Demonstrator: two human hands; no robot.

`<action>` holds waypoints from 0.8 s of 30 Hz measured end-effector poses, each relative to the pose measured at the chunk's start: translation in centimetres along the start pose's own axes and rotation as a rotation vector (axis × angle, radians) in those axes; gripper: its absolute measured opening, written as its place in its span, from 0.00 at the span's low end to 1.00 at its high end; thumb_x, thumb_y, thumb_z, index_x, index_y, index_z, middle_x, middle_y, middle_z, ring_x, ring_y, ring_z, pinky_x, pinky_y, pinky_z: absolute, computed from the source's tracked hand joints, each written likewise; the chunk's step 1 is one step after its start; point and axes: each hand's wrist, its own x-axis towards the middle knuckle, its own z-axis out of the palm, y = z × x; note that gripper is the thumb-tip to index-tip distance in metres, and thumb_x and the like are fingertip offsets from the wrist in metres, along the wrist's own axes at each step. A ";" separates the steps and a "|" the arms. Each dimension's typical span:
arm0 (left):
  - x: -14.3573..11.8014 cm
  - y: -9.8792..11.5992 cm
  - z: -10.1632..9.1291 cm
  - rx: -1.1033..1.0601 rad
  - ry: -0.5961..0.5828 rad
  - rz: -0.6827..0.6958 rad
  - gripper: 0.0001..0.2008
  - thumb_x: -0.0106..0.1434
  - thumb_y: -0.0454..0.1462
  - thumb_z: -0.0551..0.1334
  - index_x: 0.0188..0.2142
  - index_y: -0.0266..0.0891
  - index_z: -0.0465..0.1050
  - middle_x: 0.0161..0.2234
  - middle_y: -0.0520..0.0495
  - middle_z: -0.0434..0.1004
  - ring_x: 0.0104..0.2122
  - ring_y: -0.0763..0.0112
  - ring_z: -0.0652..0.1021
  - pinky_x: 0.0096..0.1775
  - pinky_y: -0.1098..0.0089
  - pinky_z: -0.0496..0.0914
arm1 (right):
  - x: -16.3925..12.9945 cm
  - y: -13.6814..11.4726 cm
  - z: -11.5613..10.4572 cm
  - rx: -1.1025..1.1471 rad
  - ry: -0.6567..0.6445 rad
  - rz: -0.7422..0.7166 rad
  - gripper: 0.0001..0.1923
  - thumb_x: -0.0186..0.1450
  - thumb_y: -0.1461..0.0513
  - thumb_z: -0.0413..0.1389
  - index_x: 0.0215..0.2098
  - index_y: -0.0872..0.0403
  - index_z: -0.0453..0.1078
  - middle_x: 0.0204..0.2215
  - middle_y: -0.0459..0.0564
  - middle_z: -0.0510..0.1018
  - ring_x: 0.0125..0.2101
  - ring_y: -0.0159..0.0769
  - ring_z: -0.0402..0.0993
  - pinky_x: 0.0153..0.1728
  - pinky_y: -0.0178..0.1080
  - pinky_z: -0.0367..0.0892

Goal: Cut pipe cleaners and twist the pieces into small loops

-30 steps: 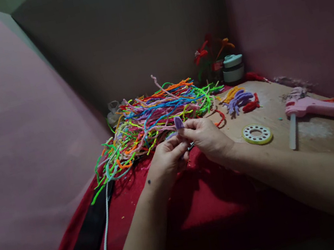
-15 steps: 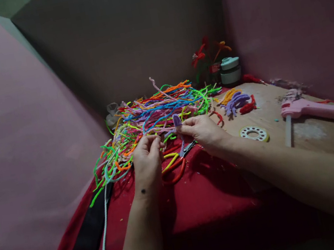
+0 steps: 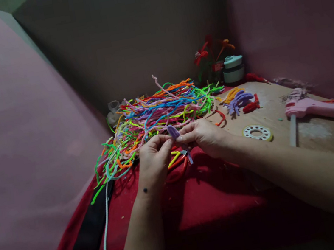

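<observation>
Dim walls enclose the work corner: a pale pink surface (image 3: 22, 146) at left, a dark grey wall (image 3: 137, 31) behind, and a mauve wall (image 3: 292, 12) at right. Red cloth (image 3: 219, 202) covers the near part of the table; a tan board (image 3: 272, 100), whitened in patches, lies at right. On the board are a pink glue gun (image 3: 328, 108), a white perforated disc (image 3: 257, 133) and a small purple bundle (image 3: 238, 101). Beyond stand a teal-lidded container (image 3: 234, 73) and red flowers (image 3: 201, 54). A heap of multicoloured fuzzy stems (image 3: 164, 108) occupies the centre, with a white cable (image 3: 105, 239) running over the cloth at left. Before the heap, the right hand (image 3: 204, 135) pinches a purple looped piece (image 3: 173, 131) between thumb and fingers. Fingertips of the left hand (image 3: 156, 155) meet beside its lower end; whether they grip it cannot be told. Scissors (image 3: 178, 160) lie just below, partly hidden.
</observation>
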 end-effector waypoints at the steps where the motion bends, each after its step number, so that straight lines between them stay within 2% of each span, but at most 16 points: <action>1: 0.0 0.0 0.0 0.011 -0.013 -0.003 0.08 0.54 0.39 0.61 0.27 0.34 0.70 0.15 0.57 0.61 0.15 0.83 0.59 0.17 0.78 0.52 | 0.0 0.1 0.0 -0.005 0.010 0.007 0.05 0.45 0.65 0.62 0.16 0.59 0.70 0.13 0.44 0.67 0.16 0.26 0.59 0.22 0.35 0.55; 6: 0.0 -0.1 0.0 0.066 -0.038 0.062 0.05 0.53 0.36 0.60 0.26 0.35 0.69 0.18 0.57 0.62 0.17 0.83 0.58 0.20 0.78 0.53 | 0.2 0.4 -0.2 -0.047 0.046 0.022 0.06 0.45 0.66 0.62 0.16 0.59 0.69 0.13 0.45 0.69 0.16 0.27 0.61 0.22 0.35 0.56; 11: 0.1 -0.5 0.0 0.124 -0.065 0.119 0.03 0.53 0.34 0.58 0.27 0.36 0.69 0.22 0.54 0.67 0.20 0.80 0.63 0.24 0.77 0.58 | 0.1 0.4 0.0 -0.077 0.104 0.045 0.05 0.46 0.68 0.61 0.16 0.59 0.69 0.12 0.44 0.68 0.15 0.26 0.60 0.20 0.34 0.56; 15: 0.3 -0.6 -0.2 0.161 -0.102 0.117 0.04 0.53 0.32 0.57 0.29 0.36 0.71 0.24 0.53 0.70 0.22 0.79 0.65 0.25 0.77 0.60 | -0.1 0.4 0.2 -0.123 0.114 0.026 0.07 0.47 0.68 0.60 0.15 0.59 0.66 0.12 0.44 0.68 0.14 0.25 0.59 0.19 0.33 0.54; 19: 0.3 -0.4 -0.4 0.085 -0.124 0.071 0.03 0.52 0.32 0.60 0.28 0.35 0.71 0.23 0.54 0.70 0.21 0.79 0.65 0.26 0.77 0.61 | -0.3 0.4 0.3 -0.204 0.104 -0.022 0.08 0.48 0.67 0.59 0.14 0.58 0.66 0.11 0.43 0.67 0.15 0.25 0.59 0.20 0.32 0.54; 24: 0.3 -0.4 -0.8 -0.163 -0.185 0.009 0.11 0.53 0.37 0.64 0.36 0.35 0.76 0.32 0.48 0.77 0.32 0.71 0.74 0.38 0.72 0.68 | -0.5 0.0 0.5 -0.256 0.085 -0.029 0.07 0.49 0.66 0.57 0.15 0.58 0.66 0.12 0.44 0.67 0.16 0.26 0.59 0.21 0.33 0.55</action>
